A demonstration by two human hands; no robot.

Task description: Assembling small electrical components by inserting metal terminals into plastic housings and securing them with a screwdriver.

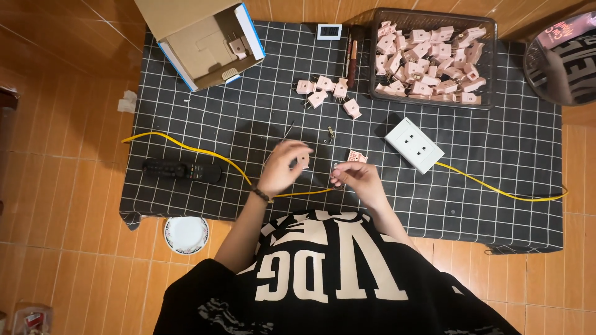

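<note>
Black grid-patterned table (186, 118); left hand (282, 169) grip pinched around a pink plug part (302, 160), right hand (357, 180) grip closed on yellow wire end (310, 193).

Black printed shirt, dark beaded bracelet (262, 195)

plugs (428, 59) in basket (490, 62), socket (414, 144) before it

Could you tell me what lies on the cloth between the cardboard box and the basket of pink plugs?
In the head view, between the cardboard box and the basket lie a loose cluster of pink plugs, a small digital clock and a dark pen-like tool.
</note>
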